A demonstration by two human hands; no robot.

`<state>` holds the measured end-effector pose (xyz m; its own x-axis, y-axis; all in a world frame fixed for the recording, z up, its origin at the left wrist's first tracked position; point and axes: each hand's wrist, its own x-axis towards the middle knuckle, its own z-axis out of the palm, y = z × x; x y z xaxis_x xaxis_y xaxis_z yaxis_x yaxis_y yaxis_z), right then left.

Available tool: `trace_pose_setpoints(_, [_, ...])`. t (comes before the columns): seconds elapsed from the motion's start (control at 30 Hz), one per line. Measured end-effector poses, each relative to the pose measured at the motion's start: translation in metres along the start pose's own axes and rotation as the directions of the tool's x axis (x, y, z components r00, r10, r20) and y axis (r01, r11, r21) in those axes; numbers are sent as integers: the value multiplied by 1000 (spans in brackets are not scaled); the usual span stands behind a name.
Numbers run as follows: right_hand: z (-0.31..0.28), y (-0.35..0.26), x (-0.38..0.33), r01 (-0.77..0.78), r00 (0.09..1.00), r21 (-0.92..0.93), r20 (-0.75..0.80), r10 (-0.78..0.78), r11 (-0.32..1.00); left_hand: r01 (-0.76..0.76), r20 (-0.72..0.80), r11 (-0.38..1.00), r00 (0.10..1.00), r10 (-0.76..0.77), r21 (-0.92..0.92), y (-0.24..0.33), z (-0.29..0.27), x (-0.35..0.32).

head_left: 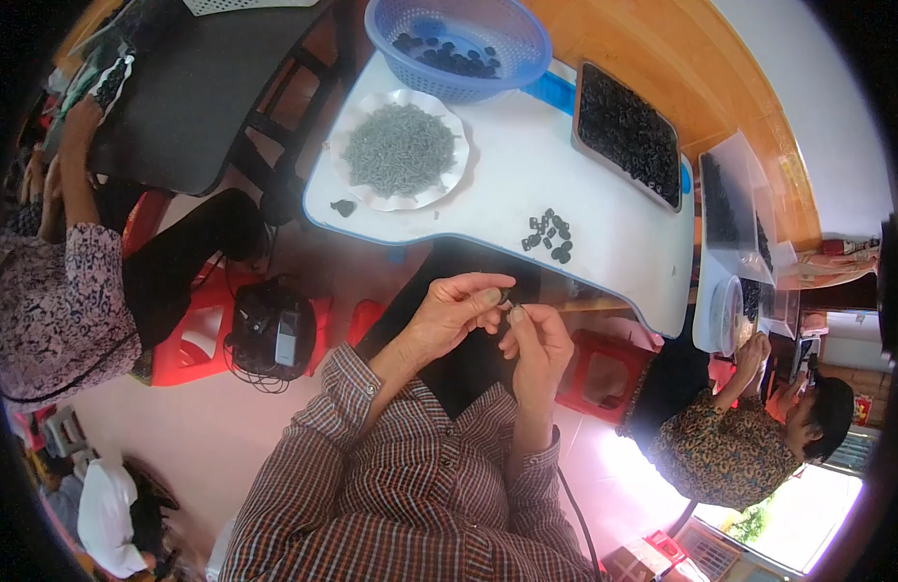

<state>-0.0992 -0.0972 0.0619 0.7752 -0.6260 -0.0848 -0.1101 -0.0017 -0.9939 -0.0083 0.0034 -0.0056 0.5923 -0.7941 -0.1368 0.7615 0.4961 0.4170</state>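
Observation:
My left hand (447,316) is raised just off the table's near edge, thumb and forefinger pinching a small dark piece (507,293). Close beside it, my right hand (538,351) also has its thumb and forefinger pressed together; what is between them is too small to make out. The fingertips of both hands nearly meet. Beyond them, a loose group of small black parts (548,236) lies near the edge of the white table (507,175). Farther left stands a white wavy-rimmed plate (457,173) heaped with small greyish, translucent pieces (396,150).
A blue plastic basket (459,85) holding black discs is at the back. A tray (577,145) full of black parts stands back right, with clear bins (735,184) beyond. Co-workers sit left (61,301) and right (725,441). Red stools (604,373) flank me.

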Motion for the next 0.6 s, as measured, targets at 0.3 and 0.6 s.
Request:
trace_pose_setpoints(0.3, [-2, -1, -1, -17, 1000, 6, -18, 17, 1000, -43, 26, 989, 999, 40, 144, 0, 3, -2])
trace_pose_setpoints(0.6, [-2, -5, -1, -24, 1000, 17, -13, 24, 1000, -76, 41, 964, 997, 67, 254, 3, 3, -2])
